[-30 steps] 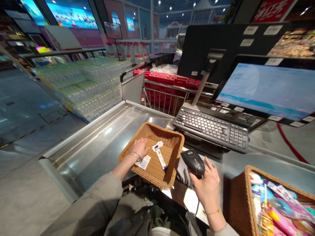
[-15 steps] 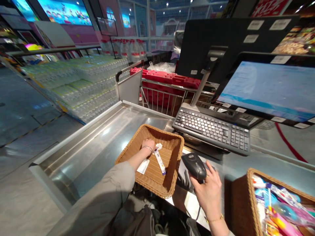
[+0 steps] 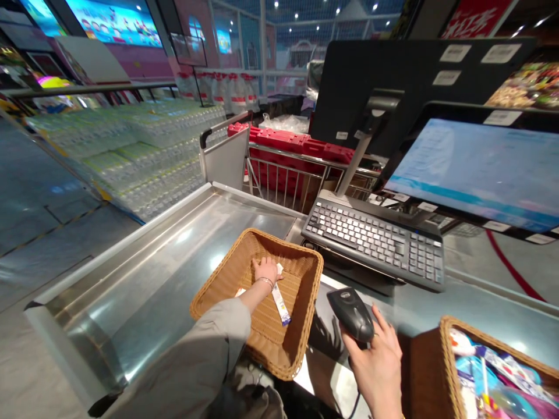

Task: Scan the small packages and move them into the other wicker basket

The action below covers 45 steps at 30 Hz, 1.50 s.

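A brown woven basket (image 3: 315,302) stands before me, partly on the metal counter. Inside it, my left hand (image 3: 265,271) reaches over the bottom with fingers spread, holding nothing I can see. Beside its wrist lies a slim white-and-purple wrapped packet (image 3: 282,308), its upper end close to the fingers. The forearm mostly covers a white piece (image 3: 240,291) on the basket floor. Right of the basket, my right hand (image 3: 381,364) grips a black barcode scanner (image 3: 350,313), its head pointing up and left.
A second woven basket (image 3: 446,361) at right holds colourful wrapped goods. Behind the scanner sit a keyboard (image 3: 367,235) and a lit screen (image 3: 476,169). The steel counter (image 3: 161,273) extends left, with a raised edge. Beyond are a cart (image 3: 227,148) and stacked bottles (image 3: 144,148).
My left hand's fingers have spread from a curled pose, and its forearm now covers more of the white piece. The scanner stays in my right hand, slightly lower in view.
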Each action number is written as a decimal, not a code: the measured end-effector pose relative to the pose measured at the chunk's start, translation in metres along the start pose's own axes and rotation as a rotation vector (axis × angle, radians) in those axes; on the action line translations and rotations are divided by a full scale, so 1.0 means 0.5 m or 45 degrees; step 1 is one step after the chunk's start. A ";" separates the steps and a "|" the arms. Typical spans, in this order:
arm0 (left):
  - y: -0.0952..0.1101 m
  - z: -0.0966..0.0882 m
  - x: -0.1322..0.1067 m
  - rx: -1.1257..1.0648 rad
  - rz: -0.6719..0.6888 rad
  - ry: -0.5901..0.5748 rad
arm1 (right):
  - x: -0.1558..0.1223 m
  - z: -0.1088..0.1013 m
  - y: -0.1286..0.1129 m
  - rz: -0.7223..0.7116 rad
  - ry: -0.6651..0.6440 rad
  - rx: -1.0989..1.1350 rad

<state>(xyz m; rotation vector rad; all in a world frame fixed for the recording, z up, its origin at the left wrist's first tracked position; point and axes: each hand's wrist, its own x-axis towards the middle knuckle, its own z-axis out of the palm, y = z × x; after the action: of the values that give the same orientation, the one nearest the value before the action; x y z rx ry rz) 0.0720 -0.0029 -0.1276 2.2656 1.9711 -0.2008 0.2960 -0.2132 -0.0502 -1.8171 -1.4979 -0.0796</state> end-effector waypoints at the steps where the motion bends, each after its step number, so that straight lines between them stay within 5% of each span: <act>1: 0.000 0.003 0.001 -0.010 -0.001 -0.002 | -0.001 0.000 0.001 0.008 -0.006 -0.001; 12: -0.016 -0.020 -0.003 -0.236 0.048 0.075 | 0.001 -0.002 0.005 0.024 0.015 -0.013; 24: -0.037 -0.164 -0.075 -1.138 0.176 0.185 | 0.008 -0.031 -0.009 0.006 0.103 0.071; 31: 0.030 -0.230 -0.138 -1.623 0.374 0.082 | 0.007 -0.066 -0.020 0.022 0.124 0.094; 36: 0.097 -0.267 -0.181 -2.187 0.417 -0.192 | 0.001 -0.104 -0.018 0.018 0.163 0.067; 41: 0.165 -0.277 -0.199 -2.320 0.573 -0.296 | -0.006 -0.156 -0.021 -0.006 0.231 0.029; 45: 0.213 -0.286 -0.201 -2.111 0.765 -0.263 | -0.019 -0.190 -0.008 -0.012 0.265 -0.054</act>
<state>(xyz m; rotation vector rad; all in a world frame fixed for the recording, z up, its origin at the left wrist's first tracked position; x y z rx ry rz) 0.1655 -0.0889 0.0327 1.3380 0.5823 0.8612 0.3280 -0.2760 0.0142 -1.7758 -1.3675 -0.2980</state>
